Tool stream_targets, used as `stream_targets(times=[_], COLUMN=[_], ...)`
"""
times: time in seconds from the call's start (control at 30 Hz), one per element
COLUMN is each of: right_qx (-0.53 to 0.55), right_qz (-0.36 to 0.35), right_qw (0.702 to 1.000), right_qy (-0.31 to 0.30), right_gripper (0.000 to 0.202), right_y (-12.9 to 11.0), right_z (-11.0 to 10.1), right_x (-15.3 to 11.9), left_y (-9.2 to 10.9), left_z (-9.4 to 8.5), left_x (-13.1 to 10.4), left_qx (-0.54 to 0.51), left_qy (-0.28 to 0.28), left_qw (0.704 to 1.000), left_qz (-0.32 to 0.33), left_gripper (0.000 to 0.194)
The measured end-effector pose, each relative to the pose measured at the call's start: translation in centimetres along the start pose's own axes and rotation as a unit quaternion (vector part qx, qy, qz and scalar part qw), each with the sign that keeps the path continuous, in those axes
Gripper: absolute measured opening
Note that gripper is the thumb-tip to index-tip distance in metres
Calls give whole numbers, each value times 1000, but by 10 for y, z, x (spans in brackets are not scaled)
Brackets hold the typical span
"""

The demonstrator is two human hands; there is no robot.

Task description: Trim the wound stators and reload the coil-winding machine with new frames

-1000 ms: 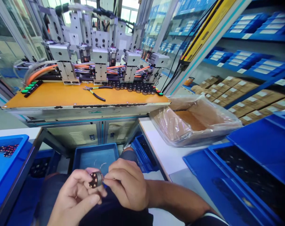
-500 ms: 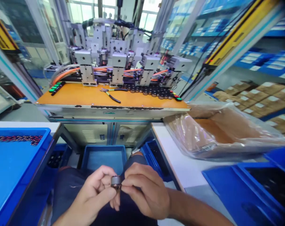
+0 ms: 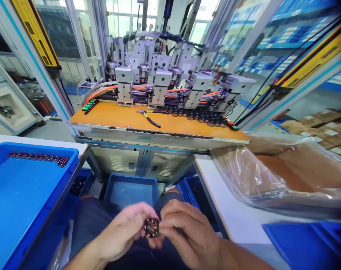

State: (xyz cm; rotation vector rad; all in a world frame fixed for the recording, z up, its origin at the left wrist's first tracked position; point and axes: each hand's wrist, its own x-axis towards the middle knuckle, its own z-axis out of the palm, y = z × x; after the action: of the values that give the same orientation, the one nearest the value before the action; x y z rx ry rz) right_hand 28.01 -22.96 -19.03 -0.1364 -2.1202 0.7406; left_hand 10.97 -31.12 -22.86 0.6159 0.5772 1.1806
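Observation:
A small round part [image 3: 151, 227], dark with copper-coloured spots around a hollow centre, is held above my lap with its open end facing me. My left hand [image 3: 125, 228] is closed around its left side and underside. On the other side, my right hand [image 3: 187, 228] is pinched, with thumb and forefinger tips at the part's right edge. Whether something tiny lies between those fingertips is too small to tell.
Ahead is an orange bench [image 3: 116, 118] with cutters [image 3: 152, 117], several dark round parts [image 3: 198, 115] and a machine. A blue tray [image 3: 26, 191] stands left, a plastic-lined box [image 3: 272, 168] right, a blue bin [image 3: 131, 191] below.
The part has turned from side-on to showing its open end. Both hands sit slightly lower and further right in view, and the surroundings have shifted rightward as the camera turned.

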Motion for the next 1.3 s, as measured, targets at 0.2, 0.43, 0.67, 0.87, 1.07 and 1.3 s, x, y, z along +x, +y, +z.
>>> stream_targets(times=[0.2, 0.43, 0.67, 0.87, 1.07, 1.3], right_qx=[-31, -19, 34, 292, 473, 512], right_qz=[-1, 81, 112, 354, 459, 373], right_qw=[999, 990, 981, 879, 750, 773], right_qy=[21, 115, 158, 134, 58, 26], right_gripper=[9, 10, 10, 17, 45, 43], right_y=[1, 4, 1, -7, 0, 14], right_z=[5, 15, 23, 25, 23, 38], right_x=[1, 0, -2, -3, -2, -9], left_y=[-1, -1, 4, 2, 1, 4], left_z=[-2, -6, 0, -8, -17, -13], left_x=[-8, -8, -7, -7, -2, 5], left_qx=[109, 212, 301, 322, 222, 168], left_qy=[54, 175, 202, 216, 178, 155], left_qw=[993, 943, 892, 882, 925, 952], left_qz=[6, 188, 271, 268, 251, 202], left_gripper=[30, 22, 27, 24, 26, 21])
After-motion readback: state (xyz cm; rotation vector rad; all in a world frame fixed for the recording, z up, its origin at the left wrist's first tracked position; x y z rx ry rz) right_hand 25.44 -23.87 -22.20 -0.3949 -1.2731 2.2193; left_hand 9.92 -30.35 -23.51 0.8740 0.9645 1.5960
